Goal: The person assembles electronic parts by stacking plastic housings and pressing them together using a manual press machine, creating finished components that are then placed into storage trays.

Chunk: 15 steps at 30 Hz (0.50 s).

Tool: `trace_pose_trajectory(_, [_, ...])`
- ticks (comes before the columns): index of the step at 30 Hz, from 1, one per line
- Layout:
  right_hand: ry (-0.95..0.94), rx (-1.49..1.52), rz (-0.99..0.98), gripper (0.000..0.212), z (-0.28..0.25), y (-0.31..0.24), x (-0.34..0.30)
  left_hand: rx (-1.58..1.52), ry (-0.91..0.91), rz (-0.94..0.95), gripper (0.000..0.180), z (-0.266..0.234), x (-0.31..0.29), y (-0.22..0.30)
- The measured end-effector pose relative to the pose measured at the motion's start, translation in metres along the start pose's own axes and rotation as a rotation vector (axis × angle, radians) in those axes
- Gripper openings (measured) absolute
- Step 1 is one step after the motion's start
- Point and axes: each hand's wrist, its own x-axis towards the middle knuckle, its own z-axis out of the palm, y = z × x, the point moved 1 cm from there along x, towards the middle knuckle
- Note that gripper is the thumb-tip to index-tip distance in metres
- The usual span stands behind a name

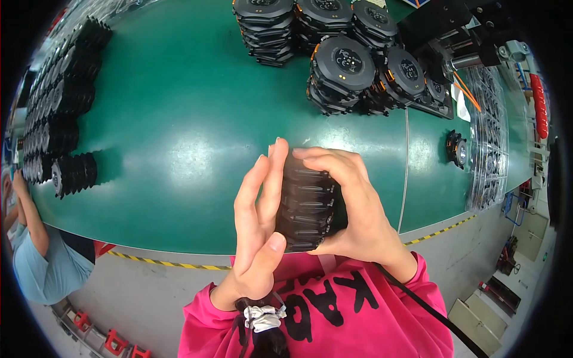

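Note:
A stack of black watch cases [305, 206] is held between my two hands at the table's near edge, its ridged side facing up. My left hand [255, 235] presses along the stack's left side, fingers stretched forward and thumb by its near end. Around the right side curls my right hand [361, 209], with its fingertips over the far end and its thumb at the near end. The palm-side contact of both hands is partly hidden.
Piles of black watch cases [343, 62] stand at the far middle beside a black press-like fixture [453, 36]. More stacks [74, 173] line the left. A small stack [456, 149] and clear trays [489, 143] are on the right of the green table [179, 119]. A person in light blue [51, 262] is at left.

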Motion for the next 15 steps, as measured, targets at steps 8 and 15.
trace_pose_trajectory(8, [0.018, 0.028, 0.027, 0.087, 0.0004, 0.0018, 0.0012, 0.051, -0.028, 0.046, 0.070, -0.0029, 0.0001, -0.0032])
trace_pose_trajectory(15, [0.035, 0.054, 0.062, 0.085, 0.0003, 0.0021, 0.0027, 0.101, -0.043, 0.059, 0.066, -0.0038, 0.0004, -0.0042])
